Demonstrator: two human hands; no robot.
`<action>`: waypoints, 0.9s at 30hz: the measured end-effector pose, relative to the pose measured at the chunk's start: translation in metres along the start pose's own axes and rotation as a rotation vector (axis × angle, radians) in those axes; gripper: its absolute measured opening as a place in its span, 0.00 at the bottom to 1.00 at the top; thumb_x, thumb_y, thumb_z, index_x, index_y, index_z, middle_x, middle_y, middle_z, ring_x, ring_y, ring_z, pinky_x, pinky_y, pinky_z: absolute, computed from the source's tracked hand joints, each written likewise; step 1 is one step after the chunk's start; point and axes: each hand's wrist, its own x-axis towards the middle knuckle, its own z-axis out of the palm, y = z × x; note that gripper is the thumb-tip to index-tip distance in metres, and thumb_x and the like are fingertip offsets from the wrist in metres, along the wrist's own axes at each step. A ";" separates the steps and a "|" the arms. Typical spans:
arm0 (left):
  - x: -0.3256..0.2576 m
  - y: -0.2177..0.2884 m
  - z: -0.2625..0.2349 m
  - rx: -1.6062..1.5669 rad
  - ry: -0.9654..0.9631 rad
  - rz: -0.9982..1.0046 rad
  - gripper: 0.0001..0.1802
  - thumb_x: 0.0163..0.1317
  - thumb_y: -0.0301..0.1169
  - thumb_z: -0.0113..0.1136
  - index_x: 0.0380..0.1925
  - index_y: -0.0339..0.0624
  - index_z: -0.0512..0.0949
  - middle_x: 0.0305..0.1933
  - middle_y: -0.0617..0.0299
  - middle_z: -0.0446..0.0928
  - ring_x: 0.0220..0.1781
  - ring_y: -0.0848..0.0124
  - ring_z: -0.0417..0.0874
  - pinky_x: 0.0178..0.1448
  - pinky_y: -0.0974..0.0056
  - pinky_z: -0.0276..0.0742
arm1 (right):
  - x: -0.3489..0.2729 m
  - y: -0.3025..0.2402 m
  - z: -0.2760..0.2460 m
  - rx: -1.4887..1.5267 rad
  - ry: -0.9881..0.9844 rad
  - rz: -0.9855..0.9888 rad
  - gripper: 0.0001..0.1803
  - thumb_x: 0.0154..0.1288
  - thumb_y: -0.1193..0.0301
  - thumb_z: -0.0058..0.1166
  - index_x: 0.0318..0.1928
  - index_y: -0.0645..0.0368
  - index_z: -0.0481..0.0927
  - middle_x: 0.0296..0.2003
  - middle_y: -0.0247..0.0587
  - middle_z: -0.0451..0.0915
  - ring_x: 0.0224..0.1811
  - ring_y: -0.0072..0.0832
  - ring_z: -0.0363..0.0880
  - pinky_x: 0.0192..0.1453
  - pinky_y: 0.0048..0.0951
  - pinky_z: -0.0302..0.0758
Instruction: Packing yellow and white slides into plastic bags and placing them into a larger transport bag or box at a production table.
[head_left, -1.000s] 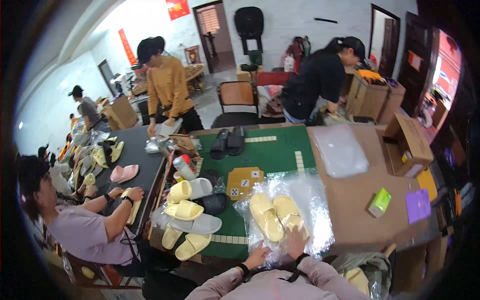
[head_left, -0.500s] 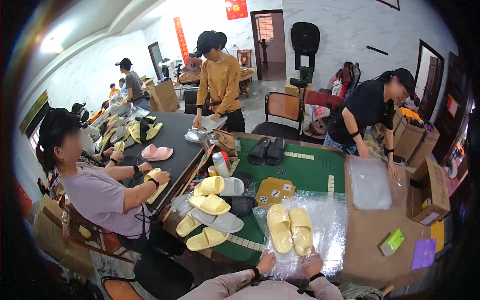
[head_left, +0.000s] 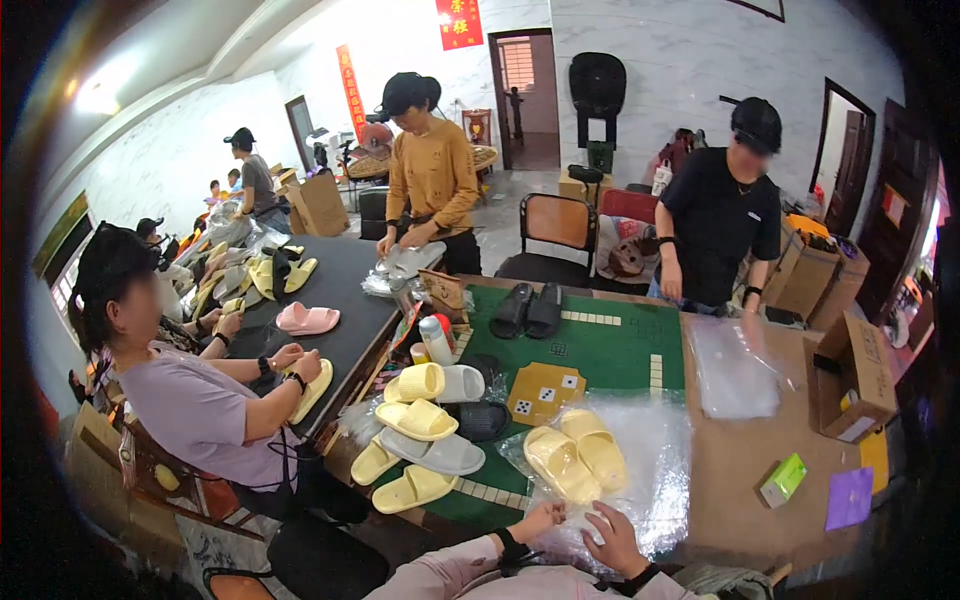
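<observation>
A pair of yellow slides (head_left: 576, 455) lies side by side inside a clear plastic bag (head_left: 522, 450), toes toward the far side and turned slightly left. At the near end of the bag, my left hand (head_left: 540, 522) has its fingers pinched together on the plastic. To its right, my right hand (head_left: 613, 541) has its fingers apart over the plastic and appears to hold nothing. Beneath the bag and to its right spreads a stack of shiny clear bags (head_left: 655, 480). A pile of yellow and grey slides (head_left: 430, 455) stands to the left.
Black slides (head_left: 527, 310) sit at the far side of the green mat (head_left: 480, 330). A cardboard box (head_left: 860, 380), a green packet (head_left: 783, 480) and a purple sheet (head_left: 849, 499) lie on the right. Co-workers stand across the table; another person sits at the left.
The bagged slides have turned to the left and shifted slightly nearer. My right hand has opened its fingers and drawn off the bag's end. The co-worker at the right has straightened up.
</observation>
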 end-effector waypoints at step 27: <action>0.021 0.004 0.031 1.113 -0.074 0.323 0.18 0.59 0.37 0.47 0.45 0.36 0.70 0.52 0.46 0.67 0.57 0.56 0.64 0.63 0.57 0.56 | -0.044 0.037 -0.014 0.274 0.526 0.863 0.18 0.61 0.66 0.50 0.48 0.63 0.70 0.41 0.51 0.76 0.44 0.32 0.73 0.48 0.31 0.68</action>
